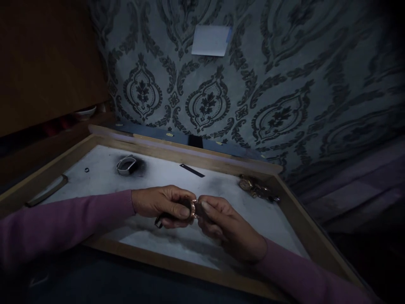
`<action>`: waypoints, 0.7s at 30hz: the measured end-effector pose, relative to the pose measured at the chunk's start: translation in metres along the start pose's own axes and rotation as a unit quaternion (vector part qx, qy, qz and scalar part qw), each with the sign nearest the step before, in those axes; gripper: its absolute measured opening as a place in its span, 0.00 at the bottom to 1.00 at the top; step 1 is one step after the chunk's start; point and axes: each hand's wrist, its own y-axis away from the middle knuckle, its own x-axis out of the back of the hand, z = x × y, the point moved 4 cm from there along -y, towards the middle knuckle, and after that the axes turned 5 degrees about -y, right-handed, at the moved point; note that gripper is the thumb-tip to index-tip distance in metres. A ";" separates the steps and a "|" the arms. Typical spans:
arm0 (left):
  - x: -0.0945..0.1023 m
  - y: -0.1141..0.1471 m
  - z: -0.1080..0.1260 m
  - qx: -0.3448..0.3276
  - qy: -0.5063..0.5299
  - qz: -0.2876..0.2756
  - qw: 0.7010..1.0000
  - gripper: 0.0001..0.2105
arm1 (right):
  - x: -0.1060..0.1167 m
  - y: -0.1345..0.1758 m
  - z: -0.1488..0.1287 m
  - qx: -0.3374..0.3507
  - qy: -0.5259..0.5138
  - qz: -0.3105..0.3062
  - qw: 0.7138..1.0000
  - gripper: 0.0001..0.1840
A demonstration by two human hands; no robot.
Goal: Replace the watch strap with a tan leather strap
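Both hands meet over the middle of a shallow wooden tray, holding one wristwatch [193, 209] between them. My left hand [166, 206] is closed around one side of it, thumb on top; a dark strap end with a buckle [158, 222] pokes out below those fingers. My right hand [228, 223] pinches the other side of the watch, its thumb and fingers pressed together. Only the shiny rose-gold case edge shows between the thumbs; the face and most of the strap are hidden by my fingers.
The wooden tray [152, 253] has a white bottom. In it lie a silver-and-black watch [126, 165], a small dark ring [87, 169], a dark flat strip [192, 170], a brown strap [47, 192] and several metal watches [257, 189]. Patterned wallpaper [205, 101] rises behind.
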 end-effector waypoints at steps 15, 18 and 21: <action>0.005 0.013 0.019 0.071 -0.223 0.045 0.971 0.14 | 0.003 0.007 -0.014 0.004 0.183 0.021 0.983 0.22; 0.007 0.013 0.020 0.072 -0.278 0.046 0.957 0.13 | 0.004 0.008 -0.016 0.009 0.247 0.015 0.969 0.23; 0.009 0.012 0.021 0.050 -0.339 0.051 0.938 0.11 | 0.004 0.009 -0.017 0.035 0.322 0.020 0.946 0.23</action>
